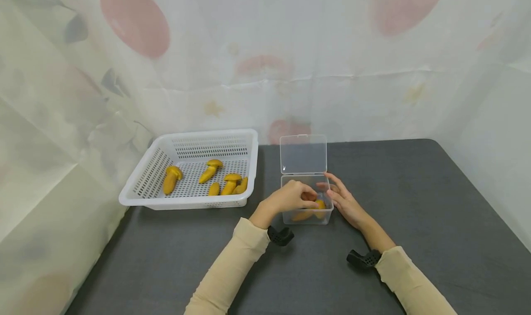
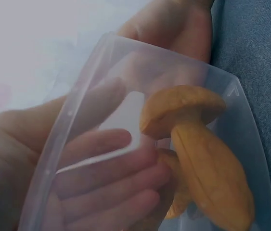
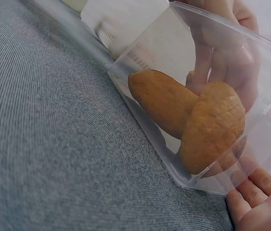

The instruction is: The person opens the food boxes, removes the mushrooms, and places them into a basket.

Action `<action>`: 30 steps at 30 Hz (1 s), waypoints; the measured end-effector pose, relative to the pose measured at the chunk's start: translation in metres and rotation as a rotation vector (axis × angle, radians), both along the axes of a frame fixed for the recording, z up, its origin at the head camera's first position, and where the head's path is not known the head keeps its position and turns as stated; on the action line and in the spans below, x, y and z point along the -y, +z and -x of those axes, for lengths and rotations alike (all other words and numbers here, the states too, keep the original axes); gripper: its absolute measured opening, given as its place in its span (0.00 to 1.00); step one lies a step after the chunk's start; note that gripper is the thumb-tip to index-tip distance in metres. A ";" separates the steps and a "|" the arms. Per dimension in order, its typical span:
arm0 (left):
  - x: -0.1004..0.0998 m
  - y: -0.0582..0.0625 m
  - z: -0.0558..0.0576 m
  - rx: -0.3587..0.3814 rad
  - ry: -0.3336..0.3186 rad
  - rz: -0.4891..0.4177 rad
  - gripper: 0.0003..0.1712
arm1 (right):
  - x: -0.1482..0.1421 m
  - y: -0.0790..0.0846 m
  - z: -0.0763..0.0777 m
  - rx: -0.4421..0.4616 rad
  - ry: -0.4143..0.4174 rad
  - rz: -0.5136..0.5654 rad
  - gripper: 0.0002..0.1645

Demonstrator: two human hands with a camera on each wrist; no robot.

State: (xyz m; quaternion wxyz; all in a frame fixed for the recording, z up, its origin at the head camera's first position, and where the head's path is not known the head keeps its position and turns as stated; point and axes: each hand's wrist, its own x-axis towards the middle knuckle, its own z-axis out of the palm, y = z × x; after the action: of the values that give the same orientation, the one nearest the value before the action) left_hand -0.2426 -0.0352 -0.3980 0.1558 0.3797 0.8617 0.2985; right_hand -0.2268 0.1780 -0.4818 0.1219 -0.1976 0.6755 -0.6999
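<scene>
A clear plastic box (image 1: 307, 218) stands on the dark tabletop, its hinged lid (image 1: 303, 154) raised at the back. Yellow-brown mushrooms (image 3: 212, 127) lie in it; one with a broad cap and thick stem (image 2: 212, 173) shows large in the left wrist view, partly covering another. My left hand (image 1: 292, 196) reaches over the rim into the box. Its fingers (image 2: 111, 178) extend loosely beside the mushrooms, with the thumb apart. Against the box's right side rests my right hand (image 1: 346, 206), fingers fairly straight, fingertips at the wall and the back right corner.
To the left of the box, a white perforated basket (image 1: 137, 201) holds several more yellow mushrooms (image 1: 171, 180). A patterned curtain (image 1: 265, 93) hangs behind the table (image 1: 398, 186), and another patterned cloth (image 1: 50, 158) hangs along the left.
</scene>
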 end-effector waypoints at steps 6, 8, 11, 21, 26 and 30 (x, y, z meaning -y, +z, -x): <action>-0.003 0.001 -0.001 -0.037 0.018 0.069 0.16 | 0.001 0.001 0.000 -0.002 0.004 -0.003 0.35; -0.003 0.001 -0.001 -0.046 0.023 0.076 0.15 | 0.001 0.001 0.000 -0.005 0.004 -0.003 0.35; -0.003 0.000 -0.001 -0.059 0.025 0.084 0.16 | 0.001 0.001 0.000 -0.010 -0.001 -0.009 0.35; -0.010 -0.001 -0.003 -0.108 0.093 0.207 0.16 | 0.001 0.001 -0.001 -0.010 -0.009 -0.016 0.35; -0.013 -0.001 -0.004 -0.113 0.123 0.261 0.18 | 0.001 0.000 0.000 -0.012 -0.007 -0.020 0.35; -0.012 -0.001 -0.005 -0.126 0.126 0.244 0.18 | 0.002 0.000 -0.001 -0.016 -0.009 -0.020 0.34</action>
State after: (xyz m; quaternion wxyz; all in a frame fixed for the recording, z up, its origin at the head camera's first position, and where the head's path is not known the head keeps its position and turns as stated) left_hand -0.2376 -0.0229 -0.3992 0.1271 0.3213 0.9217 0.1764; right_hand -0.2261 0.1762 -0.4815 0.1153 -0.1990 0.6842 -0.6920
